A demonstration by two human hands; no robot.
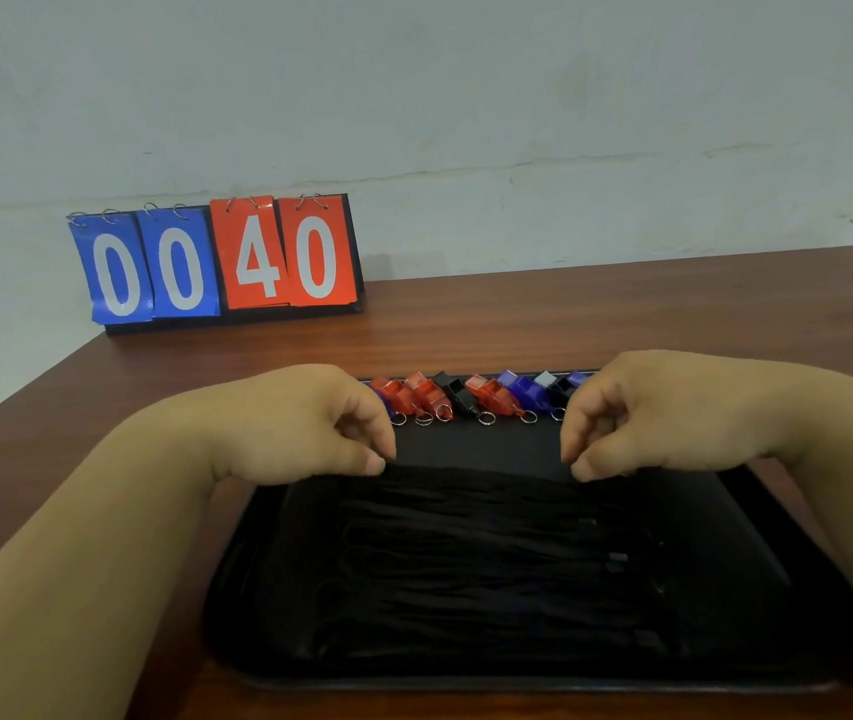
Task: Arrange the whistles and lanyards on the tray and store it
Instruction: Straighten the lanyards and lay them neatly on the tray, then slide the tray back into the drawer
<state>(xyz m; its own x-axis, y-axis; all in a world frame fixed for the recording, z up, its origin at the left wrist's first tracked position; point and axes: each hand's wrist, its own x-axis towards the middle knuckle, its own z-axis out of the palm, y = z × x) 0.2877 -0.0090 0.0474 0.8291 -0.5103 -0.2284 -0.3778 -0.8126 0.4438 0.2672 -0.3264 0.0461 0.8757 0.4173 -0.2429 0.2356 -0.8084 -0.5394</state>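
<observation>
Our left hand (304, 423), right hand (673, 418) pinch far edge of lanyards (492, 553) on tray (777, 589); knuckles hide both ends of whistles (466, 394); scoreboard (216, 262) beyond shows 00 40.

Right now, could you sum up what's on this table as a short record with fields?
Table: brown wood, against a pale wall
Tray: black, near the person
Whistles: red, black and blue, in a row along the tray's far edge
Lanyards: black, laid across the tray
Left hand: fingers curled at the lanyards' far edge; grip unclear
Right hand: same, on the other side
Scoreboard: back left, reads 00 and 40
</observation>
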